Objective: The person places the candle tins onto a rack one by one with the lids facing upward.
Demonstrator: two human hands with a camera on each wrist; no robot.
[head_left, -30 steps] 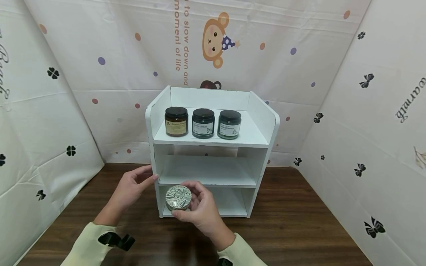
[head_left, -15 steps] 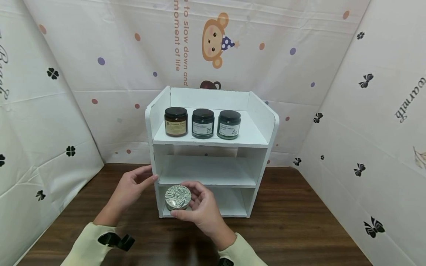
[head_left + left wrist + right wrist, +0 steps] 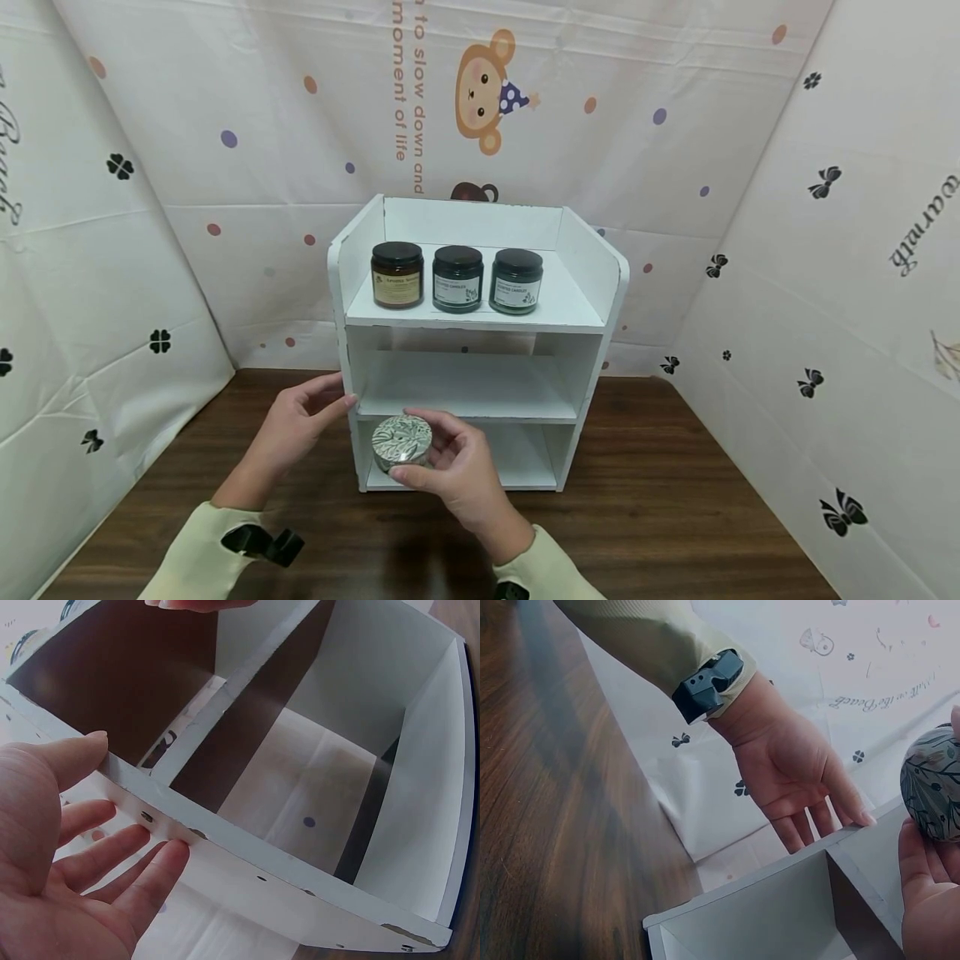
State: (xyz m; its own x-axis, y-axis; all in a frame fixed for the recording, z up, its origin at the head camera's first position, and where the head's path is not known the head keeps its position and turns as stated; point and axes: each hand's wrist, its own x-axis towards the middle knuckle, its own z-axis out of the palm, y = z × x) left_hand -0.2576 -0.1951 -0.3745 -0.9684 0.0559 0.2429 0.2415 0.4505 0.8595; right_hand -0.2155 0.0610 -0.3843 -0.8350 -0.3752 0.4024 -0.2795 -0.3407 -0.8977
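My right hand [image 3: 459, 467] pinches a small round tin [image 3: 402, 440] with a green-and-white leaf pattern, thumb at its near side and fingers behind. The tin is in front of the lowest compartment of a white wooden shelf [image 3: 480, 325], toward its left side. In the right wrist view the leaf-patterned tin [image 3: 934, 780] is cut off by the right edge. My left hand [image 3: 296, 421] touches the shelf's left side panel. Seen from the left wrist, the thumb of that left hand [image 3: 82, 847] lies at the panel's front edge, its loosely extended fingers along the outer face.
Three dark-lidded candle jars stand in a row on the top shelf: an amber jar [image 3: 397, 275] on the left, then a dark green jar [image 3: 458, 279] and another dark green jar [image 3: 516, 282]. The shelf stands on a brown wooden table [image 3: 660, 500], with printed white cloth [image 3: 262, 275] behind.
The tin has tipped slightly in my right hand, and the thumb sits a little higher and further right on it. My left hand stays in place on the shelf.
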